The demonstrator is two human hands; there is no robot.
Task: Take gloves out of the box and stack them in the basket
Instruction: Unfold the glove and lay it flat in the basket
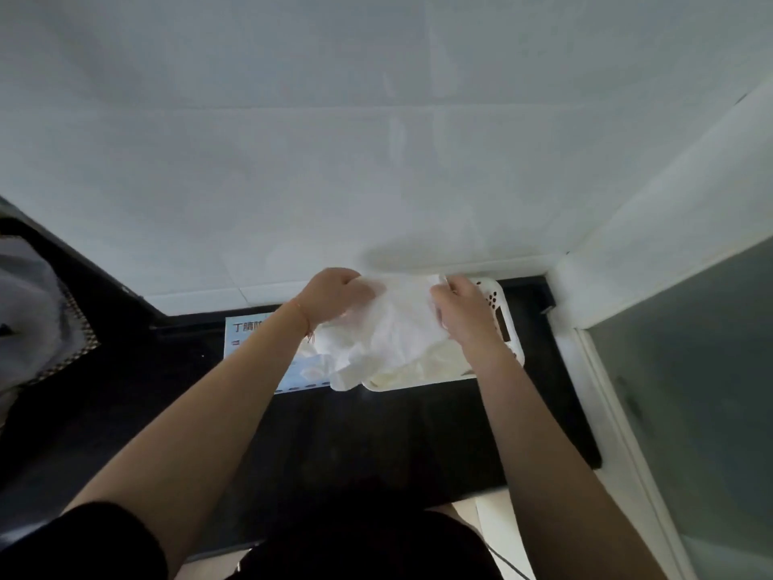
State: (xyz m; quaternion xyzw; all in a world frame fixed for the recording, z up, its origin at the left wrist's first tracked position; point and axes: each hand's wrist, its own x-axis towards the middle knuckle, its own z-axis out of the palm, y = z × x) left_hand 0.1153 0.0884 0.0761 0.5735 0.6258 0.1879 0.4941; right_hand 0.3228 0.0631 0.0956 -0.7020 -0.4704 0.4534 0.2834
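Observation:
A thin white glove [397, 328] hangs stretched between my two hands, above the box and the basket. My left hand [334, 297] pinches its left upper edge, and my right hand [460, 305] pinches its right upper edge. The glove's fingers droop down to the basket's front left corner. The light blue glove box [247, 334] lies on the black counter under my left forearm, with white gloves [313, 368] showing in its opening. The white plastic basket [504, 316] stands to the right of the box, with pale gloves [422, 372] lying inside it.
The black counter [376, 433] runs along a white tiled wall [376, 161]. A white wall corner and a frosted glass pane [702, 391] close off the right side. At far left sits a grey cloth on a woven mat [62, 328].

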